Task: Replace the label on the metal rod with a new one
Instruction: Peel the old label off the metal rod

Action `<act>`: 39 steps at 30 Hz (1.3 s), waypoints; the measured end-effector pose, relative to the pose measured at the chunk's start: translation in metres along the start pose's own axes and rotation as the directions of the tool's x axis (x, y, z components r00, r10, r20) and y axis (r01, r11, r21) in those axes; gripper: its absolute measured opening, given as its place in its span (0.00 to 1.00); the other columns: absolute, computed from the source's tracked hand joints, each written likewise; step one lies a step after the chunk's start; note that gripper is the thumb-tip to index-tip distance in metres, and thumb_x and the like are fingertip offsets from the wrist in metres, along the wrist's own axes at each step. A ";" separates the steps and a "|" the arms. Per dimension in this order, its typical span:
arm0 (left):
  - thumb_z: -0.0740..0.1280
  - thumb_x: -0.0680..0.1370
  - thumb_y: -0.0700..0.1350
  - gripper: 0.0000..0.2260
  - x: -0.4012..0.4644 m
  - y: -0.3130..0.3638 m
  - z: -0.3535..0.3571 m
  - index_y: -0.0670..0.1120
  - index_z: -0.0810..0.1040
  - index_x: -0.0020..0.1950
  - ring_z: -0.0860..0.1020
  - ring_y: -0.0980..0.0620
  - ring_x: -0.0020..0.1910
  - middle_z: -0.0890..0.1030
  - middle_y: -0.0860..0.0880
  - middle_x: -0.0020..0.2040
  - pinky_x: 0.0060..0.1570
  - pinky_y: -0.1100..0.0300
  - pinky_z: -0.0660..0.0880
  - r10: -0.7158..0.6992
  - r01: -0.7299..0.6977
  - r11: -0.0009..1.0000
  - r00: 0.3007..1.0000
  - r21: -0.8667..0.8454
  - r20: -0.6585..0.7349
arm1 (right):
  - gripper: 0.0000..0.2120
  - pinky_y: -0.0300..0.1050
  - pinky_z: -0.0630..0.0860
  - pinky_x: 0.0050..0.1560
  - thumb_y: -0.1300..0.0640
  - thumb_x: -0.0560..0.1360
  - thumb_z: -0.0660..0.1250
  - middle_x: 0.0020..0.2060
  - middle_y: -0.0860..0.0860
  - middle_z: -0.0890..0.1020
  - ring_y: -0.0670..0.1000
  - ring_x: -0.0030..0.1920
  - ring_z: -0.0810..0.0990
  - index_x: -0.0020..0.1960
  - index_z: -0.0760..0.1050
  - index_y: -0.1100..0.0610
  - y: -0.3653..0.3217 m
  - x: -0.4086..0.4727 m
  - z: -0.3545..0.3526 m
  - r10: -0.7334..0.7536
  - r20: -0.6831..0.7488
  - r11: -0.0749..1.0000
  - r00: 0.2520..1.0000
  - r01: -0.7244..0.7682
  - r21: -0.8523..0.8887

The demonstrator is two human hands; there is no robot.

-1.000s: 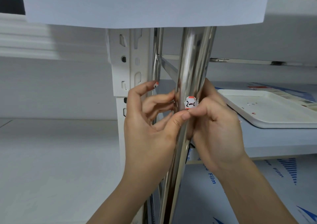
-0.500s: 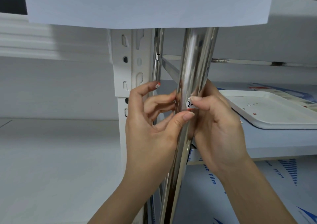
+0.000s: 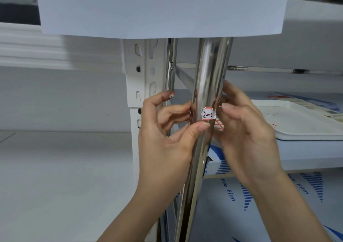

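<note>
A shiny metal rod (image 3: 209, 71) stands upright in the middle of the view. A small white label (image 3: 208, 114) with red edges and black writing "2-" is stuck on its front. My left hand (image 3: 165, 141) grips the rod, its thumb tip pressed on the metal just under the label. A tiny red-and-white sticker piece (image 3: 172, 94) clings to its raised index fingertip. My right hand (image 3: 246, 130) is beside and behind the rod, its thumb just right of the label and off it. It holds a sheet of red-edged labels (image 3: 219, 125), mostly hidden behind the rod.
A white slotted shelf upright (image 3: 141, 78) stands just left of the rod. A white tray (image 3: 304, 130) lies on the shelf at right, over blue-printed film sheets (image 3: 278, 195). A white paper sheet (image 3: 163, 8) hangs across the top.
My right thumb, which covered the label half a second ago, has lifted off to the right, so the label shows again. My left hand stays on the rod.
</note>
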State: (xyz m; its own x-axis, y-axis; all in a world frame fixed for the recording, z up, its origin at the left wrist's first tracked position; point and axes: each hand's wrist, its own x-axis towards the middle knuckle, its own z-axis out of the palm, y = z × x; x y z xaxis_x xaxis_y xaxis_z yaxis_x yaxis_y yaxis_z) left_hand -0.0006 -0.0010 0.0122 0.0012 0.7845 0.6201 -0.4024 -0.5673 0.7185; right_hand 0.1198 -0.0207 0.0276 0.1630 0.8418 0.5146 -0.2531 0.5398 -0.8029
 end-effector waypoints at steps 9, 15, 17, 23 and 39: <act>0.74 0.63 0.41 0.27 -0.001 0.000 0.001 0.50 0.70 0.59 0.83 0.55 0.49 0.84 0.52 0.43 0.45 0.69 0.78 0.000 0.001 1.000 1.000 -0.011 0.009 | 0.04 0.41 0.73 0.53 0.51 0.73 0.70 0.48 0.48 0.71 0.53 0.53 0.75 0.47 0.76 0.45 -0.007 -0.012 -0.007 -0.579 0.136 0.411 0.804 0.431 -0.803; 0.74 0.63 0.41 0.27 0.000 0.000 0.000 0.50 0.70 0.59 0.83 0.55 0.49 0.83 0.51 0.43 0.46 0.69 0.78 -0.004 0.004 1.000 1.000 -0.001 0.002 | 0.03 0.40 0.67 0.57 0.54 0.74 0.72 0.49 0.52 0.71 0.55 0.54 0.72 0.45 0.81 0.53 -0.010 -0.011 -0.003 -0.634 0.227 0.185 0.739 0.430 -0.884; 0.74 0.63 0.41 0.27 -0.001 0.000 0.000 0.50 0.70 0.59 0.83 0.55 0.49 0.83 0.51 0.43 0.46 0.68 0.78 -0.006 0.006 1.000 1.000 0.000 0.002 | 0.03 0.34 0.62 0.58 0.56 0.74 0.71 0.49 0.52 0.71 0.54 0.53 0.70 0.45 0.82 0.56 -0.010 -0.010 -0.003 -0.648 0.259 0.106 0.716 0.421 -0.901; 0.75 0.67 0.33 0.25 0.000 -0.003 -0.001 0.51 0.70 0.58 0.83 0.55 0.49 0.84 0.52 0.43 0.46 0.68 0.78 -0.012 0.012 1.000 1.000 0.009 0.005 | 0.06 0.41 0.60 0.58 0.58 0.77 0.67 0.51 0.51 0.71 0.56 0.55 0.68 0.45 0.80 0.59 -0.005 -0.007 -0.003 -0.657 0.343 -0.075 0.671 0.394 -0.916; 0.75 0.64 0.39 0.26 0.000 -0.001 0.000 0.51 0.70 0.58 0.83 0.54 0.49 0.84 0.52 0.44 0.47 0.69 0.77 -0.001 0.001 1.000 1.000 -0.002 0.001 | 0.08 0.32 0.54 0.61 0.59 0.76 0.61 0.53 0.52 0.67 0.62 0.51 0.72 0.42 0.77 0.61 0.005 0.004 0.000 -0.706 0.338 -0.038 0.622 0.444 -0.895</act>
State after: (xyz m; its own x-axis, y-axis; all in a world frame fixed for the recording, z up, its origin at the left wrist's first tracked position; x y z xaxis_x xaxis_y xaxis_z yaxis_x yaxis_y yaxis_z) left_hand -0.0006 -0.0008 0.0113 0.0023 0.7848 0.6197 -0.4046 -0.5660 0.7183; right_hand 0.1193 -0.0152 0.0255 -0.0426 0.1431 0.9888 0.9355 0.3531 -0.0108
